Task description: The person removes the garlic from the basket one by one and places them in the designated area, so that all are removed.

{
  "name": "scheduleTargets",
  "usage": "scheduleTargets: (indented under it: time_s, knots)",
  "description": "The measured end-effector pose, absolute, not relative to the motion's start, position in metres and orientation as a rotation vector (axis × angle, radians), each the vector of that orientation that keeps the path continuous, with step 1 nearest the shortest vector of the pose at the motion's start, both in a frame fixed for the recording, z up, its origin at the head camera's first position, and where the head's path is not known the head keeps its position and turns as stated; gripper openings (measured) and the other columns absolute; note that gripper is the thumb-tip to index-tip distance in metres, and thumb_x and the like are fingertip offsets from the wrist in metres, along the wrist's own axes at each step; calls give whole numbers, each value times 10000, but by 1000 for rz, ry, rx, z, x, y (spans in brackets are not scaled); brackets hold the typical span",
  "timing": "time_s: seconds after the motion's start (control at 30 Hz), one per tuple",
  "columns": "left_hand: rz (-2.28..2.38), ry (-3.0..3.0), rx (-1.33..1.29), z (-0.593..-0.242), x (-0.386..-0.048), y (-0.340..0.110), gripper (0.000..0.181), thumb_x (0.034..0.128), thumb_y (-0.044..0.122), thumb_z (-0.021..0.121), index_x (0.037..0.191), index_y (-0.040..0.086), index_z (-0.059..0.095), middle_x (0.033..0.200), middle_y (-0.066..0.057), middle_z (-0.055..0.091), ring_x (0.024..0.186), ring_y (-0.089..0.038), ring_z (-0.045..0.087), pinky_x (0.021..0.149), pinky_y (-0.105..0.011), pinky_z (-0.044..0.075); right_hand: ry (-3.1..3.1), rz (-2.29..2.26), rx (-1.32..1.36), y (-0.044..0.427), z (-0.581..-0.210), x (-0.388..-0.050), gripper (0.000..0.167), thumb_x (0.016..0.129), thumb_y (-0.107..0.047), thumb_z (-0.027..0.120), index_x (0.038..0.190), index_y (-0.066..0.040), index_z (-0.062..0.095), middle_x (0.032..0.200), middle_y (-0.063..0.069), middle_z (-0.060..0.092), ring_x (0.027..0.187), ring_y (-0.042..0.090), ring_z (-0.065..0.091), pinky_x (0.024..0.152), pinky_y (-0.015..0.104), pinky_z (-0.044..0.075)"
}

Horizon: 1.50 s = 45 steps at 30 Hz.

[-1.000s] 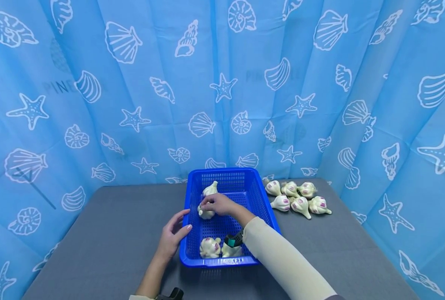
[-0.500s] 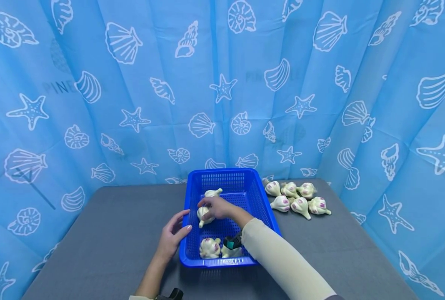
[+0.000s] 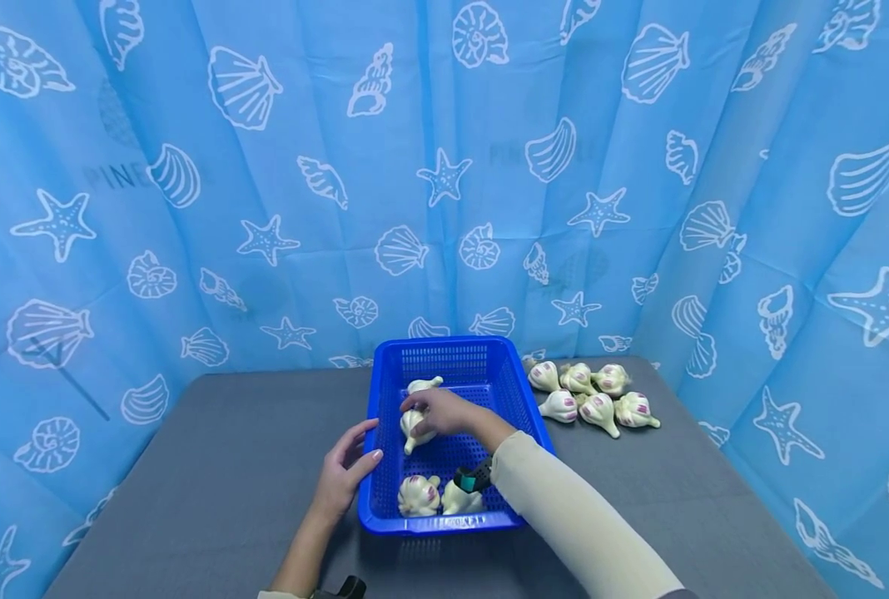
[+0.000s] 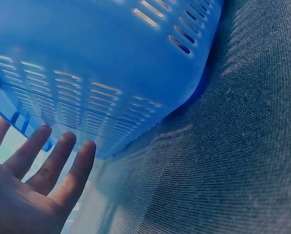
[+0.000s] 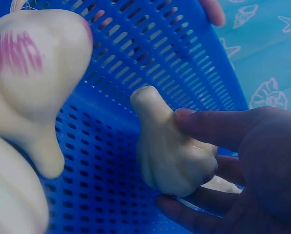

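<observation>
A blue plastic basket (image 3: 463, 522) holds several garlic bulbs. My right hand (image 3: 448, 412) reaches inside and grips a garlic bulb (image 5: 172, 151) between thumb and fingers; its stem points towards the near side in the head view. Just beyond that hand lies another bulb (image 3: 424, 385), partly covered by it, stem to the right. Two more bulbs (image 3: 418, 497) sit at the near end, one partly behind the right wrist strap. My left hand (image 3: 340, 470) rests against the basket's left side; its fingers (image 4: 70, 168) are extended along the slotted wall.
Right of the basket, several garlic bulbs (image 3: 598, 412) lie grouped on the grey cloth-covered table (image 3: 250, 466). A blue curtain (image 3: 444, 216) with white shell prints hangs behind the table and along its sides.
The gripped bulb has turned so that its stem faces the near side. The bulb beyond it has tipped over with its stem to the right. My left hand stays put.
</observation>
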State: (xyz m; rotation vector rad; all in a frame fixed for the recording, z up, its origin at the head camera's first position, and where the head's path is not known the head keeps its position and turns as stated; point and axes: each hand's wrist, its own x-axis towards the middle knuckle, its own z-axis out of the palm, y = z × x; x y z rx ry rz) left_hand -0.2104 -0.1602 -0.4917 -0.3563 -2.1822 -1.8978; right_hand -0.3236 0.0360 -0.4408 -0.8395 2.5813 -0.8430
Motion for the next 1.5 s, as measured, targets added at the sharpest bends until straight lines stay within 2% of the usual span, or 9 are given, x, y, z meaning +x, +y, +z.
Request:
scheduleTargets:
  time_s: [0.17, 0.4, 0.53, 0.67, 0.8, 1.13, 1.37, 1.5]
  knots:
    - [-1886, -2188, -363, -477, -200, -157, 439, 937, 67, 589, 1363, -2, 510, 1367, -245, 505, 1209, -443, 501, 936, -583, 447, 2612, -832, -871, 45, -435, -324, 437, 842, -150, 759, 1259, -92, 637, 1251, 96, 624, 1176, 283, 554, 956, 410, 447]
    - [-1910, -2210, -344, -472, -198, -156, 460, 930, 70, 607, 1372, -5, 506, 1366, -254, 502, 1192, -446, 515, 924, -575, 460, 2655, -836, -877, 58, -426, -320, 438, 833, -151, 770, 1251, -117, 642, 1186, 95, 648, 1090, 271, 587, 861, 376, 482]
    - [-1924, -2181, -344, -484, -205, -158, 455, 927, 52, 605, 1368, -3, 510, 1360, -256, 505, 1180, -449, 523, 916, -572, 467, 2673, -842, -875, 67, -420, -316, 455, 836, -171, 770, 1265, -118, 629, 1185, 90, 641, 1088, 266, 584, 857, 377, 485]
    - [-1934, -2163, -323, -502, -215, -161, 457, 928, 92, 622, 1374, 65, 525, 1377, -210, 508, 1192, -415, 527, 918, -557, 472, 2677, -894, -871, 76, -411, -312, 457, 852, -187, 759, 1278, -98, 618, 1203, 87, 633, 1115, 263, 577, 879, 393, 482]
    - [-1925, -2172, -313, -506, -216, -162, 459, 932, 129, 629, 1378, 97, 526, 1385, -191, 507, 1194, -398, 531, 911, -544, 482, 2714, -940, -870, 87, -403, -311, 443, 853, -215, 761, 1259, -93, 632, 1168, 75, 648, 1064, 245, 597, 846, 378, 491]
    - [-1919, -2192, -333, -473, -197, -156, 460, 929, 63, 603, 1369, -21, 499, 1360, -271, 498, 1170, -458, 529, 904, -568, 477, 2869, -1026, -843, 112, -391, -310, 447, 813, -258, 796, 1202, -85, 658, 1085, 66, 681, 904, 176, 631, 765, 332, 510]
    - [-1953, -2155, -329, -509, -218, -164, 455, 930, 174, 641, 1372, 143, 540, 1365, -169, 528, 1166, -382, 556, 899, -522, 497, 2959, -1074, -813, 132, -386, -311, 464, 812, -299, 794, 1198, -82, 654, 1070, 71, 677, 890, 193, 621, 752, 351, 507]
    - [-1945, -2150, -342, -508, -218, -164, 460, 933, 171, 637, 1379, 130, 534, 1366, -174, 526, 1166, -379, 558, 897, -513, 501, 3014, -1108, -786, 143, -381, -310, 475, 814, -275, 794, 1212, -62, 647, 1070, 81, 675, 888, 218, 612, 735, 366, 500]
